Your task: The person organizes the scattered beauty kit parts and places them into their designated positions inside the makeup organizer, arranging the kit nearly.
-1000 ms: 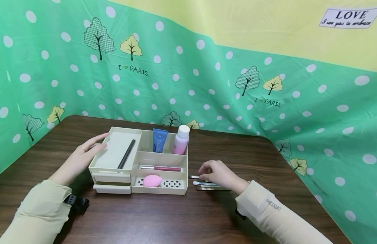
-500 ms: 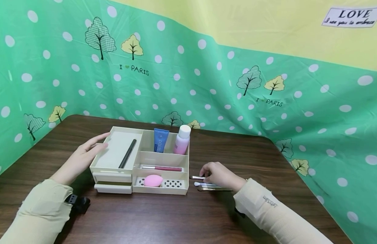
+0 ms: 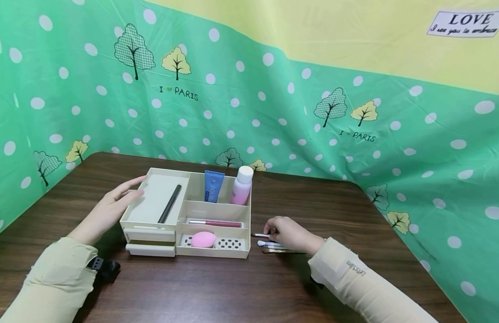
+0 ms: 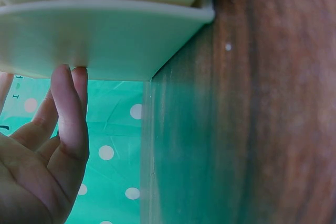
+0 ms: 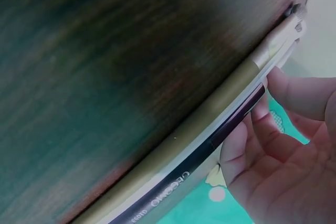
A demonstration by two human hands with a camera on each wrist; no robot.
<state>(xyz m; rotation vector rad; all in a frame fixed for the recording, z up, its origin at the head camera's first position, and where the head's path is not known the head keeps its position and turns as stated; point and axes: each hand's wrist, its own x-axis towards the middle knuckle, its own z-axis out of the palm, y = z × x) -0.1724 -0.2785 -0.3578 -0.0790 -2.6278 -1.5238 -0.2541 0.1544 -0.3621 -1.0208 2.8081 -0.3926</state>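
My left hand [image 3: 106, 211] rests its fingertips on the left side of a cream desktop organizer [image 3: 210, 254]; in the left wrist view the fingers [image 4: 71, 111] look nearly straight against its wall [image 4: 105, 40]. Right of the organizer, my right hand [image 3: 293, 234] pinches a dark-handled makeup brush [image 5: 197, 156] between thumb and fingers. Alongside it lie a pale brush [image 3: 269, 244] and a brush with a gold-brown handle [image 5: 210, 106]. The hand hides part of these brushes in the head view.
The organizer holds a black pencil-like stick [image 3: 170, 204], a blue tube [image 3: 213, 186], a pink bottle with a white cap [image 3: 241, 186], a slim red tube [image 3: 221, 224] and a pink makeup sponge [image 3: 203, 239]. Two drawers [image 3: 150, 249] face front. A patterned curtain [image 3: 233, 103] stands behind the table.
Both hands stay almost in place. The head view has shifted slightly, and the right wrist sits a touch further left; the brushes look nearly unmoved.
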